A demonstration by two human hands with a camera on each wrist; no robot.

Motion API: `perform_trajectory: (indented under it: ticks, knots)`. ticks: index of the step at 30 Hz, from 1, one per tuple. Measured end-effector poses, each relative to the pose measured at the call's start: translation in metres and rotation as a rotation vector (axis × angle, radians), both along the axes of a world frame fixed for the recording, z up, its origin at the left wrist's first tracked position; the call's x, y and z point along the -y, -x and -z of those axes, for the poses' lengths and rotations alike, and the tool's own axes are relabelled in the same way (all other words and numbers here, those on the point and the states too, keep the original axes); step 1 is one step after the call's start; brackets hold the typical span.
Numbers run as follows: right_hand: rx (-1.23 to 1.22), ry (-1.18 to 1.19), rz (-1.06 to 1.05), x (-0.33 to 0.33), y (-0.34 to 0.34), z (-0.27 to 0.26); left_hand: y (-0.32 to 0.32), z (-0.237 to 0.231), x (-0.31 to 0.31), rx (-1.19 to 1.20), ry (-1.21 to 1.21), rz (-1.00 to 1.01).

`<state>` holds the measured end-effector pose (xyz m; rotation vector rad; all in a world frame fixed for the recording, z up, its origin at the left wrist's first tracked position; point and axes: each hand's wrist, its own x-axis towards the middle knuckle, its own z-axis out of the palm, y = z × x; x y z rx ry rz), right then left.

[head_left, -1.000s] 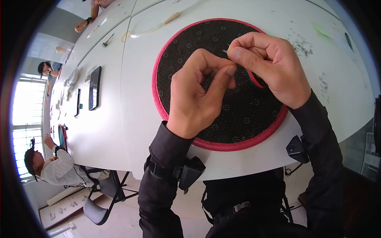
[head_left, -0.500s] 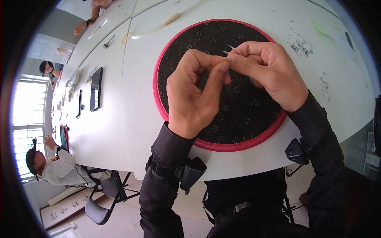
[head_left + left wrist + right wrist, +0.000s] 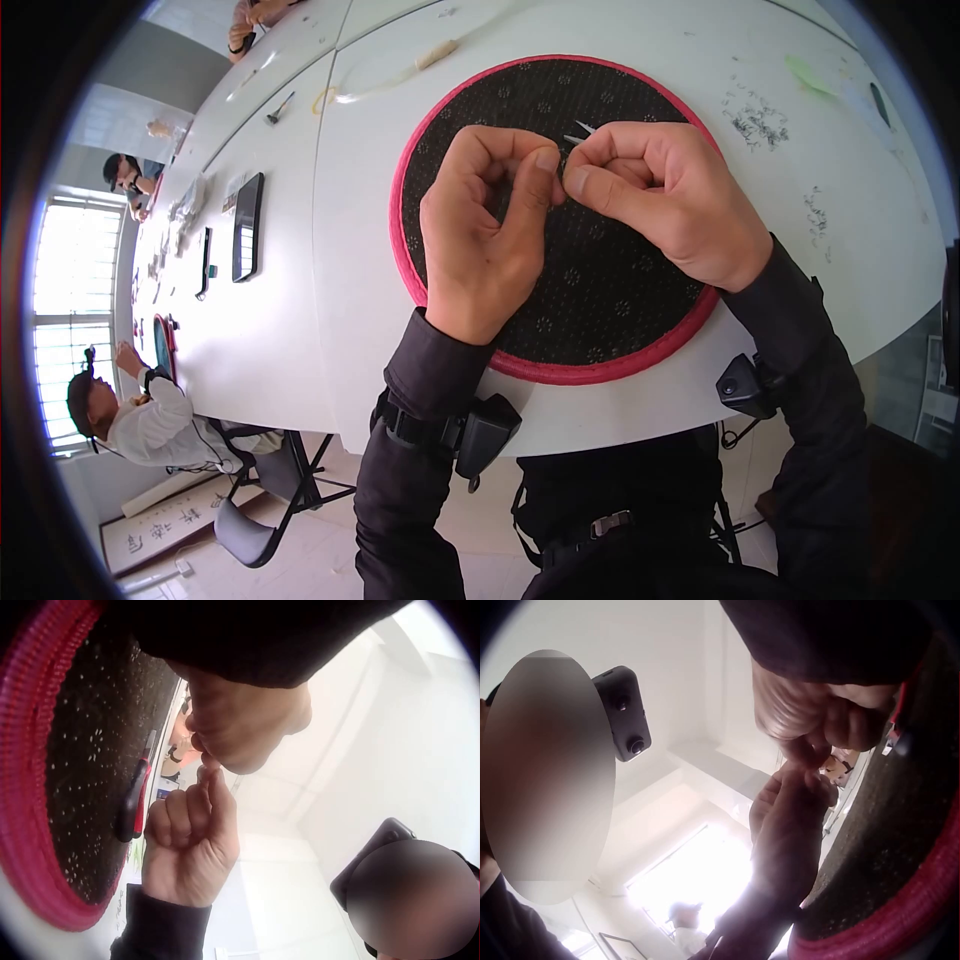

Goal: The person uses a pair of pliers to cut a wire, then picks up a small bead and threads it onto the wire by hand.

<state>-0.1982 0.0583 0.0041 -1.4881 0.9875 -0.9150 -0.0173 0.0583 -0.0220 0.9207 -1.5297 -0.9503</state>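
Observation:
Both hands meet over a round black mat (image 3: pixel 570 300) with a red padded rim. The left hand (image 3: pixel 485 225) pinches with thumb and forefinger at a tiny thin piece, mostly hidden by the fingertips; I cannot tell its kind. Just beside it, the right hand (image 3: pixel 670 190) also pinches thumb to forefinger, its other fingers curled in. In the left wrist view the two sets of fingertips overlap, the right hand (image 3: pixel 191 840) below the left hand (image 3: pixel 240 720). Pliers (image 3: pixel 137 795) with red and black handles lie on the mat; their tips (image 3: pixel 578 133) show past the right hand.
Small dark bits (image 3: pixel 757 120) lie in a pile right of the mat, with a second scatter (image 3: pixel 818 215) nearer. A green strip (image 3: pixel 805 75) lies at the far right. A wooden-handled tool (image 3: pixel 437 54) and a phone (image 3: pixel 247 228) are left. Other people sit around the table.
Both hands have shifted slightly left, and the right hand has come down a little toward me. The fingertips, which touched half a second ago, now show a small gap. More of the pliers' tips shows.

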Motion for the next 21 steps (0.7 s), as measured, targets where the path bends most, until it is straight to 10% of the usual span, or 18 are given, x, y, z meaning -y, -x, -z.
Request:
perform_trajectory:
  ticks: [13,21]
  knots:
    - [-0.006,0.349,0.254,0.02,0.015,0.008,-0.012,0.004,0.015,-0.127,-0.045,-0.084]
    - [-0.981,0.465,0.148,-0.004,0.034,-0.003,-0.018,0.007,0.022,-0.233,-0.151,-0.099]
